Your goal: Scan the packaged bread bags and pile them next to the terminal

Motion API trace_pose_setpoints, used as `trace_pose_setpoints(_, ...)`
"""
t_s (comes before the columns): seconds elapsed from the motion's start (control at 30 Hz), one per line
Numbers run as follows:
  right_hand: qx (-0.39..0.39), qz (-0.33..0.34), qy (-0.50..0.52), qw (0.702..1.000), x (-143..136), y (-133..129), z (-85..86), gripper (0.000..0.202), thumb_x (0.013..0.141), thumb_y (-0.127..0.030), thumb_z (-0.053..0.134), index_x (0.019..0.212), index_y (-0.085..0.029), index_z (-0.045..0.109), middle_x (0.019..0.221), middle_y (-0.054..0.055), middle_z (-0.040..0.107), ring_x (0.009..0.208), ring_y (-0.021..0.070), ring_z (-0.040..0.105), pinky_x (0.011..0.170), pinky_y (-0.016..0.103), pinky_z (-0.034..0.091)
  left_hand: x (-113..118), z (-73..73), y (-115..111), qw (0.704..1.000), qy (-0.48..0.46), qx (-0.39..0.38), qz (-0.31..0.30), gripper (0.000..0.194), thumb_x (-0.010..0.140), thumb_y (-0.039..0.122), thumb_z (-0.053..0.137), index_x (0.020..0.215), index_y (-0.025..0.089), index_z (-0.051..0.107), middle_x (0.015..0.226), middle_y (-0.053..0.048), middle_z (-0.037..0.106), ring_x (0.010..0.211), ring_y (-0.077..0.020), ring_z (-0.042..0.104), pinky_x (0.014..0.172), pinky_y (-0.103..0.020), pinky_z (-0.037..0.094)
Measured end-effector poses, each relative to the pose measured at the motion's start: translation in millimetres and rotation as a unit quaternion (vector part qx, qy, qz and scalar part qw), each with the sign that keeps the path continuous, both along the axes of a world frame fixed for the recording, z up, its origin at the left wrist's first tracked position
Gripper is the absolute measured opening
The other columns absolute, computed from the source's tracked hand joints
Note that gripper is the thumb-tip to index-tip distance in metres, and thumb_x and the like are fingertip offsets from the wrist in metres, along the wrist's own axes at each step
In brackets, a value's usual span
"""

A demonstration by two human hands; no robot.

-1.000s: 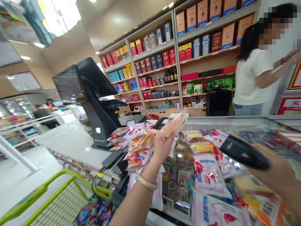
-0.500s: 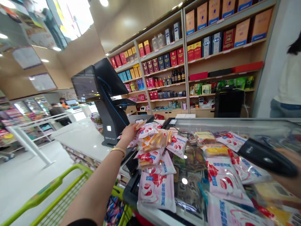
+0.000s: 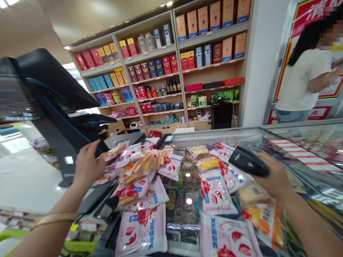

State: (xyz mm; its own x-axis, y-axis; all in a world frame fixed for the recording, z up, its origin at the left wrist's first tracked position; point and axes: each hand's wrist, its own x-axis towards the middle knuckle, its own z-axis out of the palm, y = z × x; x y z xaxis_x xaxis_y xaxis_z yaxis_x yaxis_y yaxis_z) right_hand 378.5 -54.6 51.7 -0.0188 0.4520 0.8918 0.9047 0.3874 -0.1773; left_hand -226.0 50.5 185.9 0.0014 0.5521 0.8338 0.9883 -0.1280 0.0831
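My right hand (image 3: 274,175) grips a black handheld barcode scanner (image 3: 248,161), its head pointing left over the snack packs on the glass counter. My left hand (image 3: 89,162) is raised beside the left pile, fingers apart and nothing in them. Just right of its fingers lies an orange-yellow snack pack (image 3: 114,152) on top of that pile. Pink-and-white packs with red pictures, such as one in front (image 3: 143,230), lie in the pile with yellow ones. Below the scanner is a second group, with a pink pack (image 3: 217,192) and a yellow bread pack (image 3: 209,164).
A black checkout terminal (image 3: 53,96) stands at the left on a white counter (image 3: 21,178). Behind, wall shelves (image 3: 158,75) hold boxes and bottles. A person in a white top (image 3: 300,78) stands at the back right. Part of a green cart (image 3: 80,248) shows at lower left.
The view has swung to the right. My left hand has come off the snack pack at the pile's top and its fingers have opened. The scanner stays in my right hand.
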Motion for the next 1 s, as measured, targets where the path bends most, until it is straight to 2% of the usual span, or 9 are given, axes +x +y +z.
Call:
trace_pose_setpoints(0.07,-0.009,-0.012,0.002,1.0,1,0,0.5,0.016,0.082,-0.033,0.067,0.095,-0.024,0.068,0.089,0.005,0.073,0.075,0.0214,0.071,0.066,0.032,0.054,39,3.5,-20,0.99,0.016,0.127,-0.058,0.054,0.085,0.019,0.056,0.139,0.02,0.061,0.134,-0.015,0.069,0.126,-0.0372,0.065,0.109,-0.057,0.055)
trace_pose_setpoints(0.17,-0.009,-0.025,0.002,1.0,3,1,1.1,0.017,0.081,-0.033,0.066,0.095,-0.023,0.069,0.09,0.006,0.074,0.076,0.0218,0.071,0.066,0.031,0.054,122,-8.1,-36,0.962,0.068,0.15,-0.22,0.058,0.088,0.018,0.061,0.146,0.024,0.055,0.138,-0.012,0.067,0.129,-0.0307,0.063,0.114,-0.05,0.052)
trace_pose_setpoints(0.3,0.01,-0.029,-0.004,1.0,4,2,2.6,0.02,0.082,-0.034,0.064,0.097,-0.023,0.071,0.091,0.007,0.074,0.074,0.0219,0.07,0.066,0.032,0.054,231,-53.6,-14,0.923,0.104,-0.092,-0.359,0.063,0.091,0.016,0.056,0.153,0.026,0.05,0.15,-0.014,0.06,0.138,-0.0286,0.059,0.116,-0.048,0.051)
trace_pose_setpoints(0.37,0.015,-0.033,-0.006,0.999,5,2,3.9,0.02,0.082,-0.033,0.063,0.097,-0.023,0.072,0.091,0.007,0.075,0.074,0.0217,0.07,0.065,0.031,0.054,268,-78.5,8,0.892,0.138,-0.233,-0.363,0.077,0.084,0.013,0.062,0.158,0.024,0.044,0.158,-0.015,0.054,0.146,-0.0295,0.053,0.121,-0.048,0.046)
trace_pose_setpoints(0.43,0.009,-0.034,-0.007,0.999,6,2,4.9,0.019,0.082,-0.033,0.062,0.096,-0.023,0.072,0.09,0.007,0.075,0.072,0.021,0.07,0.064,0.031,0.054,292,-97.9,30,0.869,0.174,-0.338,-0.317,0.089,0.077,0.005,0.063,0.161,0.021,0.039,0.167,-0.017,0.044,0.156,-0.0316,0.041,0.126,-0.049,0.039)
trace_pose_setpoints(0.53,-0.02,-0.038,-0.001,0.999,6,3,4.7,0.02,0.081,-0.035,0.066,0.096,-0.024,0.071,0.09,0.006,0.076,0.073,0.0209,0.071,0.065,0.031,0.054,309,-113.8,55,0.849,0.207,-0.407,-0.266,0.091,0.075,-0.002,0.059,0.162,0.019,0.038,0.171,-0.019,0.039,0.16,-0.0326,0.035,0.127,-0.051,0.035)
trace_pose_setpoints(0.63,-0.04,-0.045,0.003,0.998,6,4,2.0,0.02,0.079,-0.033,0.067,0.096,-0.024,0.071,0.095,0.007,0.077,0.081,0.0229,0.073,0.069,0.032,0.054,315,-119.0,69,0.847,0.211,-0.406,-0.27,0.085,0.077,-0.003,0.055,0.159,0.016,0.043,0.168,-0.019,0.044,0.158,-0.0294,0.038,0.128,-0.046,0.035)
trace_pose_setpoints(0.8,-0.05,-0.048,-0.006,0.998,5,5,-1.6,0.019,0.077,-0.03,0.067,0.094,-0.023,0.071,0.095,0.007,0.077,0.079,0.0229,0.072,0.068,0.032,0.053,314,-124.6,78,0.853,0.207,-0.389,-0.281,0.073,0.085,-0.005,0.044,0.155,0.016,0.05,0.164,-0.017,0.05,0.157,-0.0223,0.041,0.129,-0.039,0.032)
trace_pose_setpoints(1.0,-0.058,-0.042,-0.005,0.997,6,5,-1.9,0.019,0.077,-0.029,0.067,0.094,-0.023,0.071,0.095,0.007,0.077,0.08,0.0224,0.072,0.069,0.032,0.053,304,-133.9,83,0.857,0.206,-0.382,-0.278,0.071,0.09,-0.003,0.036,0.158,0.017,0.048,0.165,-0.016,0.049,0.155,-0.0231,0.045,0.126,-0.041,0.039)
